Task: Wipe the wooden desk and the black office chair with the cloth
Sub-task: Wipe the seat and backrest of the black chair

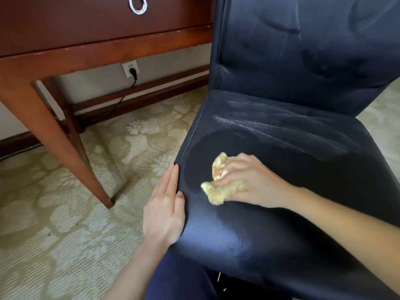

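Note:
The black office chair [292, 148] fills the right half of the head view, its seat marked with damp streaks. My right hand [249, 180] grips a crumpled yellow cloth [218, 187] and presses it on the front left part of the seat. My left hand [166, 211] lies flat with straight fingers against the seat's left edge, thumb on top. The wooden desk [86, 46] stands at the upper left, with a drawer and a ring pull [138, 5].
A slanted desk leg [62, 148] reaches the patterned carpet [65, 224] left of the chair. A wall socket [130, 69] with a black plug and cable sits under the desk. A dark blue trouser leg [184, 278] is at the bottom.

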